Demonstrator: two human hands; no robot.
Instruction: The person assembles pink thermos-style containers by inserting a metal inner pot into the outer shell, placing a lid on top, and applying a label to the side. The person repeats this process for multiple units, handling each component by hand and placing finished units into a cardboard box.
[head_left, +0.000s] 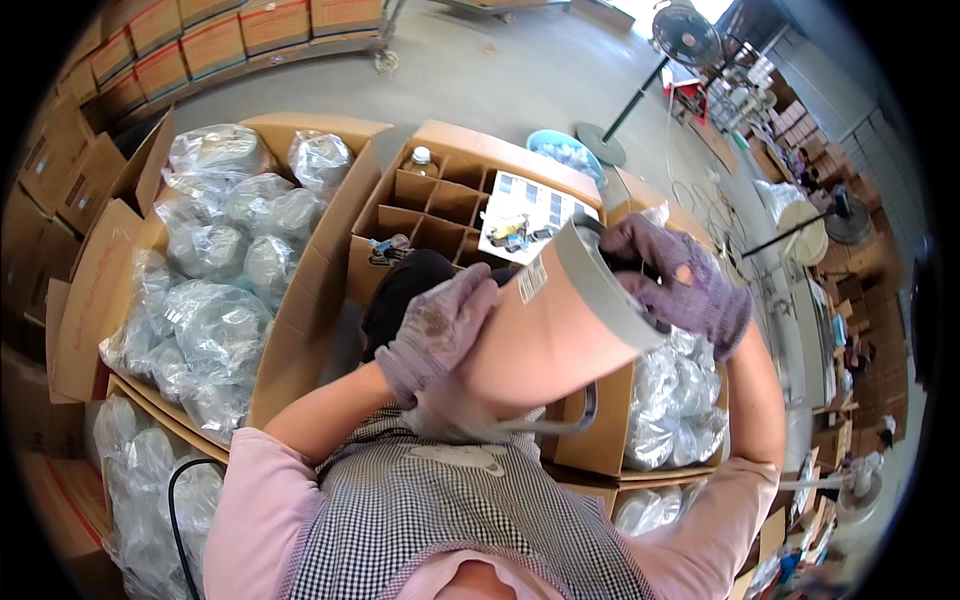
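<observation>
Gloves grip the pink tumbler (545, 335): left hand (437, 330) wraps its body, right hand (680, 285) pinches its grey rim. Tilted above the divided carton (440, 200), it could slip, likely onto bagged pieces (215, 250) left of that carton.

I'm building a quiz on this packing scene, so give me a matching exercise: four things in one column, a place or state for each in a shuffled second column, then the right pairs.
Things:
1. peach cup
2. clear bottle
3. standing fan
4. bagged items

Places or states:
A. on the concrete floor, far back
B. filling the open carton on the left
C. held between the left hand and right hand
D. upright in a cell of the divided carton

Pairs: 1-C, 2-D, 3-A, 4-B
</observation>
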